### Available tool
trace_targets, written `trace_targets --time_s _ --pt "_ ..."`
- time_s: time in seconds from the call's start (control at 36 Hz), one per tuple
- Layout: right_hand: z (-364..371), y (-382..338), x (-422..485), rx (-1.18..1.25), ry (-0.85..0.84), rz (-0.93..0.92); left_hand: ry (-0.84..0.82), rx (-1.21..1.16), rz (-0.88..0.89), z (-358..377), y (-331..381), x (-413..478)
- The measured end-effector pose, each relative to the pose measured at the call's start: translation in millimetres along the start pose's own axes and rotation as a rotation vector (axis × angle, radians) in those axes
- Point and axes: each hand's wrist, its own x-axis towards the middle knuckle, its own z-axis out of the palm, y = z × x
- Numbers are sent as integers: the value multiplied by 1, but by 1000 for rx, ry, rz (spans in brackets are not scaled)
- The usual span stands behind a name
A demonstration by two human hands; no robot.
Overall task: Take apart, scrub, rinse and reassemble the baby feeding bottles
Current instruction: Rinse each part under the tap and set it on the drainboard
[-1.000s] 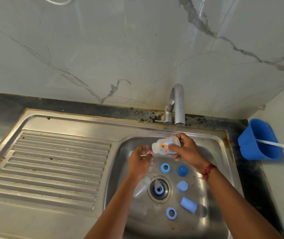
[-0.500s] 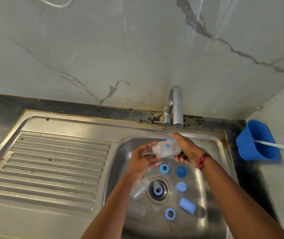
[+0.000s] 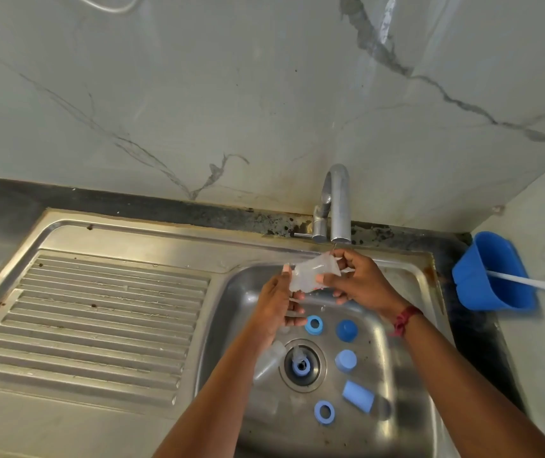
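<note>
I see both hands up over the sink (image 3: 231,309) basin, forearms coming in from the bottom edge and converging under the faucet (image 3: 339,206). The right hand (image 3: 360,280) grips the clear bottle (image 3: 310,276): thumb laid across its near side, fingers curled over the top, knuckles just below the spout, wrist bent inward, with a red thread band (image 3: 405,320) on it. The left hand (image 3: 277,302) holds the bottle's other end, thumb tip on the upper edge, remaining fingers curled underneath; I can't tell how many actually touch it. The bottle lies roughly horizontal between the two hands, above the back of the basin. Can't tell if water is running.

On the basin floor: a blue ring (image 3: 314,324) just beside the left fingers, a dark blue cap (image 3: 347,330), a light blue cap (image 3: 346,360), a light blue cover (image 3: 358,396) on its side, and a second ring (image 3: 324,412). A second clear bottle (image 3: 269,360) lies by the drain (image 3: 317,375), partly under the left forearm. A blue tub (image 3: 492,272) sits on the counter at right.
</note>
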Motion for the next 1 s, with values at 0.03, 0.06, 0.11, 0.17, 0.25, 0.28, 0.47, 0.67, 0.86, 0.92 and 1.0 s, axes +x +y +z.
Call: trace_targets --time_s 0.03,0.06,0.11,0.17,0.25,0.28,0.47,0.67,0.86,0.92,1.0 --pt "1 -3 0 -15 39 34 -4 18 15 -2 0 0" --pt "3 -5 0 -42 75 62 -19 24 29 -3 -1 0" --pt "6 -9 0 -110 124 90 -72 -22 32 -5 -2 -1" --pt "10 -11 1 -141 155 105 -100 -148 -5 -4 -4 -4" --pt "14 -8 4 -184 145 50 -73 -368 -55 -1 -9 -4" --pt "14 -6 5 -222 126 4 -55 -395 -71 1 -10 -4" --pt "18 9 3 382 2 -37 -66 -527 -133 25 2 -2" --pt "38 7 -9 484 100 18 -92 -262 -319 26 -10 -4" --pt "28 37 -13 103 183 -9 213 -81 -251 1 -18 5" --pt "31 45 -15 75 151 -17 232 -83 -212 -2 -16 7" --pt "36 46 -16 145 194 -40 220 -63 -107 -1 -13 8"
